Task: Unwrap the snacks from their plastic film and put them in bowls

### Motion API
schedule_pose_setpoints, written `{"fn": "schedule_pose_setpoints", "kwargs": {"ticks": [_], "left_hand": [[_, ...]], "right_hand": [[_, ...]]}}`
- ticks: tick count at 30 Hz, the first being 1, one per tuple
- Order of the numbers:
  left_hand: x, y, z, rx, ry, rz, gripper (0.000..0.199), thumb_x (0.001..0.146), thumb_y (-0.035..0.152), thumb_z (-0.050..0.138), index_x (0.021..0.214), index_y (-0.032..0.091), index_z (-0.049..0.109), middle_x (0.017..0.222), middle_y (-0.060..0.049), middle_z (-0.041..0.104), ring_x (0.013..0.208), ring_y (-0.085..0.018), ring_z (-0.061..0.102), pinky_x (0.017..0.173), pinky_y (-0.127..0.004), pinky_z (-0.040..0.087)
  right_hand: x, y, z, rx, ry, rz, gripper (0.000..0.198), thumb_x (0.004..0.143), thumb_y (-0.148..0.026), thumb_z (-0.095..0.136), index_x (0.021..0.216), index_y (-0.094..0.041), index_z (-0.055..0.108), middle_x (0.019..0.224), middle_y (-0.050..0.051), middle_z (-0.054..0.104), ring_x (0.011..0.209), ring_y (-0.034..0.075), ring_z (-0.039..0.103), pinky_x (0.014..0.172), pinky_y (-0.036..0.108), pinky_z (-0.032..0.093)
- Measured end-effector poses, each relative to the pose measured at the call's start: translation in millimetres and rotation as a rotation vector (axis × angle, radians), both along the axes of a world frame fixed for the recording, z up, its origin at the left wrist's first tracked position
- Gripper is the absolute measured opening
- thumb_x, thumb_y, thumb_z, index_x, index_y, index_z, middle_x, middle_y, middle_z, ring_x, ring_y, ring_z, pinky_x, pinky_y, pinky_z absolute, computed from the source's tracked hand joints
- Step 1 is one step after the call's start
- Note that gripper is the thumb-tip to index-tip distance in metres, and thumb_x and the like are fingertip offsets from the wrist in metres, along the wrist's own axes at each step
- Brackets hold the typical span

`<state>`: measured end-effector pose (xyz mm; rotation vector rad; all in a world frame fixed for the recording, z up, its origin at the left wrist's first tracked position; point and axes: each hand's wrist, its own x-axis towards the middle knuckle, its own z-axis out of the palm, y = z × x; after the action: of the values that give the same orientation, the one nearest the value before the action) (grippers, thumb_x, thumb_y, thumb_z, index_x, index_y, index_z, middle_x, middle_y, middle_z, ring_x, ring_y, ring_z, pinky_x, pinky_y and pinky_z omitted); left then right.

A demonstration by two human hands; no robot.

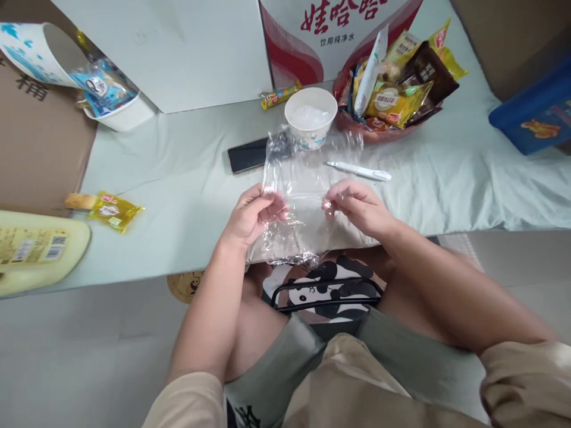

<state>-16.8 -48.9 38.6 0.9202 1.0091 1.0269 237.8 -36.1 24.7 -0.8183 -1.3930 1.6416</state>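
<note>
Between my two hands a clear plastic bag (306,178) is spread out over the front edge of the table. My left hand (259,211) pinches its left side, the fingers curled and closed. My right hand (357,205) grips the right side in the same way. The bag's upper part lies against a paper bowl (311,116) with something clear and crumpled inside. Partly under the bag is a black phone (250,154). A white pen-like tool with a thin tip (363,171) rests just beyond my right hand.
A basket (390,135) of packaged snacks stands at the back right, before a printed carton (330,35). A yellow snack packet (115,211) and a pale yellow jug (40,252) are at left. Tipped paper tubs (40,53) lie back left. A blue container (535,113) is far right.
</note>
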Motion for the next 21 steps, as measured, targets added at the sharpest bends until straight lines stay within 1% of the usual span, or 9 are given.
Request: {"fn": "schedule_pose_setpoints", "kwargs": {"ticks": [3, 5, 7, 9, 12, 13, 14, 17, 21], "left_hand": [[-1, 4, -2.6, 0.010, -0.002, -0.062, 0.017, 0.070, 0.033, 0.067, 0.068, 0.016, 0.070, 0.071, -0.005, 0.073, 0.061, -0.016, 0.070, 0.060, -0.029, 0.058], [0, 7, -6.9, 0.030, 0.070, -0.081, 0.031, 0.075, 0.044, 0.065, 0.066, 0.015, 0.073, 0.073, -0.009, 0.074, 0.065, -0.018, 0.070, 0.062, -0.030, 0.057], [3, 8, -11.5, 0.071, 0.184, -0.060, 0.044, 0.082, 0.056, 0.064, 0.066, 0.016, 0.074, 0.075, -0.010, 0.075, 0.068, -0.018, 0.069, 0.065, -0.030, 0.055], [5, 7, -14.8, 0.157, 0.310, -0.024, 0.047, 0.081, 0.061, 0.069, 0.067, 0.017, 0.075, 0.075, -0.009, 0.074, 0.070, -0.018, 0.068, 0.068, -0.031, 0.054], [5, 5, -15.1, 0.324, 0.444, -0.007, 0.036, 0.077, 0.055, 0.078, 0.068, 0.020, 0.077, 0.083, -0.008, 0.075, 0.080, -0.021, 0.070, 0.073, -0.033, 0.054], [4, 4, -14.2, 0.362, 0.460, -0.009, 0.033, 0.079, 0.053, 0.076, 0.069, 0.021, 0.078, 0.087, -0.008, 0.076, 0.086, -0.022, 0.070, 0.075, -0.035, 0.054], [4, 4, -13.1, 0.385, 0.466, -0.011, 0.033, 0.083, 0.051, 0.071, 0.070, 0.023, 0.079, 0.091, -0.008, 0.076, 0.091, -0.023, 0.070, 0.078, -0.036, 0.055], [3, 3, -11.5, 0.399, 0.483, 0.014, 0.035, 0.091, 0.047, 0.059, 0.075, 0.023, 0.080, 0.095, -0.009, 0.076, 0.098, -0.023, 0.069, 0.082, -0.037, 0.054], [6, 4, -15.6, 0.347, 0.478, 0.077, 0.013, 0.075, 0.033, 0.074, 0.080, 0.021, 0.072, 0.097, -0.006, 0.074, 0.088, -0.019, 0.066, 0.073, -0.032, 0.052]], "right_hand": [[2, 5, -5, -0.047, 0.031, 0.006, 0.016, 0.082, -0.036, 0.068, 0.079, -0.021, 0.068, 0.079, 0.002, 0.065, 0.073, 0.015, 0.062, 0.069, 0.032, 0.053], [2, 9, -7, -0.071, 0.042, -0.026, 0.029, 0.084, -0.048, 0.065, 0.078, -0.020, 0.069, 0.082, 0.005, 0.064, 0.076, 0.017, 0.062, 0.069, 0.033, 0.053], [2, 11, -9, -0.094, 0.024, -0.085, 0.047, 0.088, -0.065, 0.056, 0.075, -0.020, 0.066, 0.093, 0.008, 0.066, 0.080, 0.018, 0.063, 0.070, 0.034, 0.054], [1, 12, -9, -0.109, -0.047, -0.162, 0.052, 0.089, -0.070, 0.054, 0.075, -0.020, 0.063, 0.107, 0.010, 0.066, 0.083, 0.018, 0.063, 0.072, 0.034, 0.055], [1, 11, -8, -0.082, -0.180, -0.226, 0.030, 0.083, -0.049, 0.071, 0.094, -0.022, 0.063, 0.122, 0.007, 0.062, 0.088, 0.016, 0.062, 0.077, 0.032, 0.056], [2, 10, -8, -0.076, -0.202, -0.223, 0.032, 0.079, -0.040, 0.075, 0.104, -0.024, 0.062, 0.125, 0.006, 0.060, 0.090, 0.016, 0.062, 0.078, 0.032, 0.057], [2, 10, -8, -0.078, -0.213, -0.211, 0.042, 0.076, -0.032, 0.076, 0.113, -0.027, 0.059, 0.127, 0.006, 0.058, 0.092, 0.017, 0.063, 0.078, 0.032, 0.057], [2, 11, -10, -0.068, -0.236, -0.194, 0.066, 0.070, -0.019, 0.075, 0.130, -0.030, 0.050, 0.133, 0.008, 0.054, 0.097, 0.019, 0.066, 0.080, 0.035, 0.059], [1, 13, -11, 0.007, -0.238, -0.278, 0.070, 0.074, -0.020, 0.073, 0.137, -0.032, 0.045, 0.138, 0.009, 0.053, 0.108, 0.021, 0.066, 0.092, 0.037, 0.059]]}}
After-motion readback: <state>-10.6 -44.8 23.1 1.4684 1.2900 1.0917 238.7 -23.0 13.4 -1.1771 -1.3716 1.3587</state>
